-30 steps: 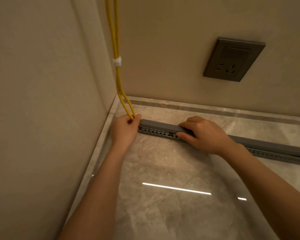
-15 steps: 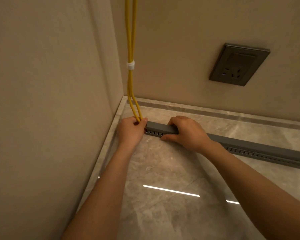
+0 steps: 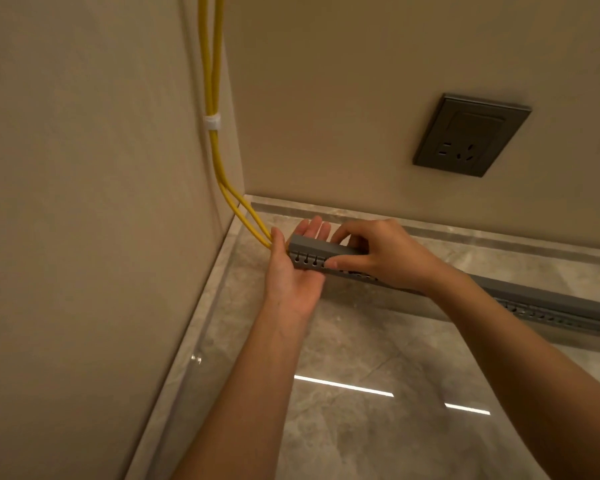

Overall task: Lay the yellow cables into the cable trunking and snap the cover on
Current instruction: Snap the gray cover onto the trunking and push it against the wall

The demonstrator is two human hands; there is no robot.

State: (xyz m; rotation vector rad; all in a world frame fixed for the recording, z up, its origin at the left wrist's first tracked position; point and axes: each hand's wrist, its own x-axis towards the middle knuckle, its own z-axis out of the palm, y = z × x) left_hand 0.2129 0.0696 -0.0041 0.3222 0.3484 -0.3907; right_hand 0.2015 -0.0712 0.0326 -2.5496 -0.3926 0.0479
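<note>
My left hand (image 3: 293,271): lay open, palm up, under the trunking (image 3: 326,252) end.
My right hand (image 3: 378,252): pinched the cover — thumb below.
Yellow cables (image 3: 219,161): 2, entered at the end.

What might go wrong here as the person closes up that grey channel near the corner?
1. The yellow cables enter right at the trunking end, where the left hand sits; the cover might pinch them.
2. The right hand grips the cover with fingers wrapped over its slotted side; skin may get caught as it snaps.
</note>
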